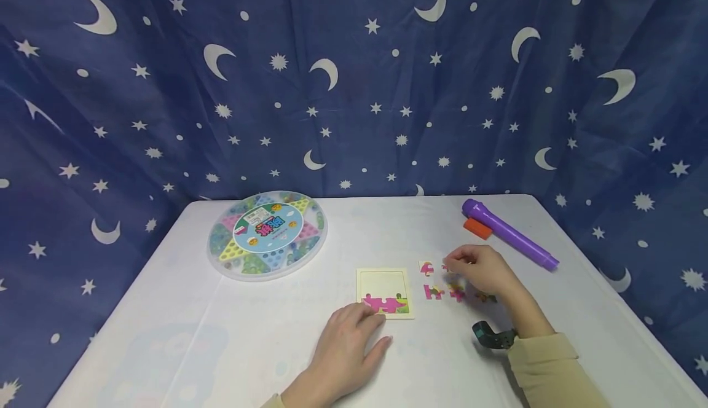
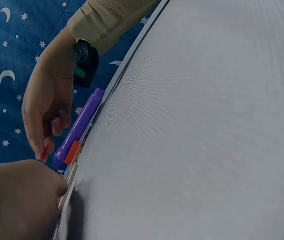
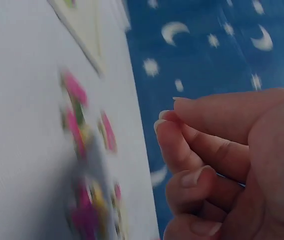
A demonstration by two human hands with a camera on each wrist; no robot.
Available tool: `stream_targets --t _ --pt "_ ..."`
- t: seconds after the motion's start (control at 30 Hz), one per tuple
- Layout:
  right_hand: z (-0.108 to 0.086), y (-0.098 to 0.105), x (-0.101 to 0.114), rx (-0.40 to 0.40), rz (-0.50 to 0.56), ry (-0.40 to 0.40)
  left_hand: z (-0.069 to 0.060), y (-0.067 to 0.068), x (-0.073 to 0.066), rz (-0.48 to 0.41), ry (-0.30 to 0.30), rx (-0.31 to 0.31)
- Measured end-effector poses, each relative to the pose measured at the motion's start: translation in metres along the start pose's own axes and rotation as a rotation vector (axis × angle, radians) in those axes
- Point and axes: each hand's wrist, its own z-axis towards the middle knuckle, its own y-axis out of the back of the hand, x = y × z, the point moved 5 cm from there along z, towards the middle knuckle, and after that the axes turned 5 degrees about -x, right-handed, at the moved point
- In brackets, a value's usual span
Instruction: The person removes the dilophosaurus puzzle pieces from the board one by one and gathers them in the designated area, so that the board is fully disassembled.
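Observation:
A square cream puzzle frame (image 1: 409, 285) lies on the white table, with joined pink and green pieces along its lower part. My left hand (image 1: 345, 349) rests at the frame's lower edge, its fingers loosely bent. Right of the frame lie several loose pieces, among them a pink one (image 1: 426, 268) and a pink and green one (image 1: 433, 292). My right hand (image 1: 481, 268) hovers over the upper pieces, partly hiding one. In the right wrist view, the fingers of this hand (image 3: 221, 150) are loosely curled, thumb and forefinger close together, with nothing visible between them; the pieces below are blurred.
A round game box (image 1: 268, 236) with coloured marbles lies at the back left. A purple microphone-shaped toy (image 1: 511, 235) and an orange block (image 1: 477, 228) lie at the back right. Behind the table (image 1: 166, 273) hangs a blue curtain with moons and stars.

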Motion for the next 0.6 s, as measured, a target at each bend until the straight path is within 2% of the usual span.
stream_targets --t 0.07,0.17,0.27,0.4,0.6 --pt "-0.003 -0.012 0.013 0.023 -0.003 0.056 0.000 0.000 0.000 0.001 -0.003 -0.003" --pt "-0.009 -0.035 0.034 0.098 -0.010 0.181 0.000 0.000 0.000 0.004 -0.011 0.009" --pt "-0.014 -0.054 0.047 0.185 -0.033 0.284 -0.001 -0.001 0.000 0.028 -0.013 0.059" --pt "-0.018 -0.068 0.051 0.251 -0.056 0.301 -0.001 -0.003 0.001 0.071 -0.013 0.123" --pt "-0.018 -0.073 0.051 0.242 -0.047 0.256 -0.002 -0.004 0.000 0.076 -0.008 0.133"
